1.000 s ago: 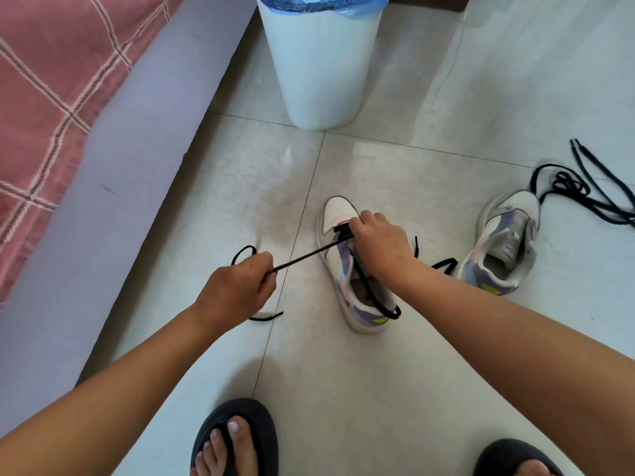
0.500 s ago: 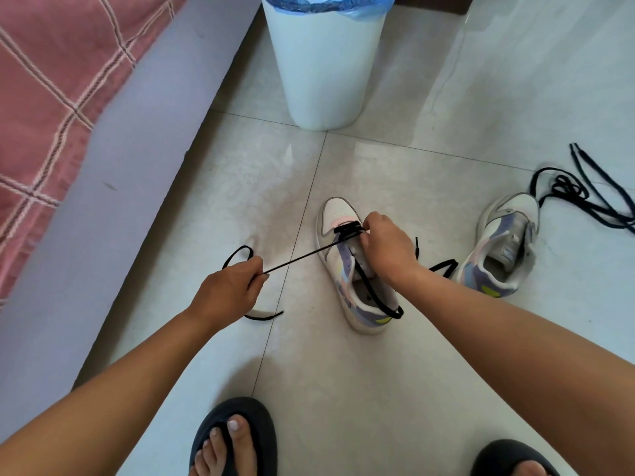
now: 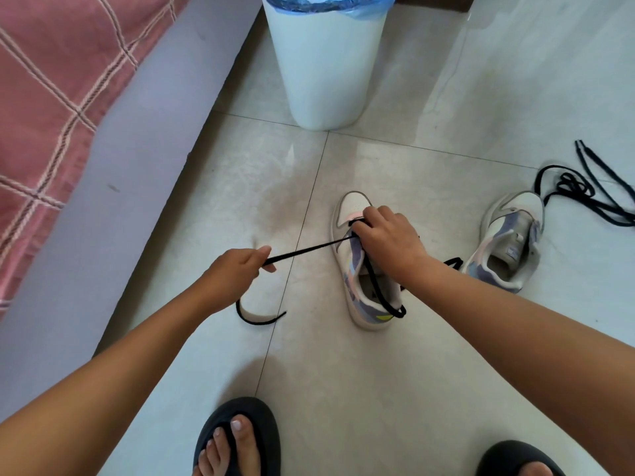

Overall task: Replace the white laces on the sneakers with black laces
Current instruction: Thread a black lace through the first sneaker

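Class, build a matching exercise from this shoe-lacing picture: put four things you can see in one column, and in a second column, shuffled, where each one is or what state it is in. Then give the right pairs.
Things
1. left hand
2. right hand
3. spare black lace
4. white bin

Places or states
A. lies loose on the floor, far right
B. stands at the top, lined with a blue bag
C. pinches the taut black lace
D. rests on the near sneaker by its toe end

Pairs: 1-C, 2-D, 3-A, 4-B
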